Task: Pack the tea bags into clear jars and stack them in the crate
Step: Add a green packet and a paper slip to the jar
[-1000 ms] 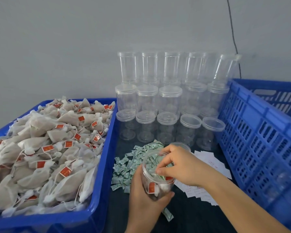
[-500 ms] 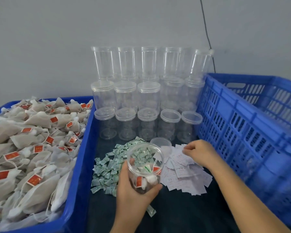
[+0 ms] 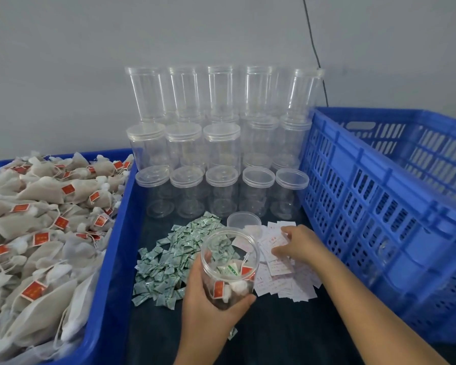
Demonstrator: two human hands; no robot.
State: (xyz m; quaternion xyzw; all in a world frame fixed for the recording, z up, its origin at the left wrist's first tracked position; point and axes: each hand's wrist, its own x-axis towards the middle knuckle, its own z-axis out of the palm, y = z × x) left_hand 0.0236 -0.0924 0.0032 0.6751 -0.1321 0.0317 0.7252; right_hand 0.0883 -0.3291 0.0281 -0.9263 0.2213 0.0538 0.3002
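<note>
Your hands at the jar and the slips

Your left hand [image 3: 208, 304] grips the open jar [image 3: 229, 270] holding tea bags [image 3: 234, 285]; your right hand [image 3: 300, 245] rests fingertips on the paper slips [image 3: 282, 280], beside the blue crate [image 3: 379, 206].

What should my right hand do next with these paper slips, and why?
Probably pinch one slip from the white paper slips and drop it into the open jar. The right hand already rests on the pile, and the left hand holds the jar, lidless, with tea bags inside.
</note>
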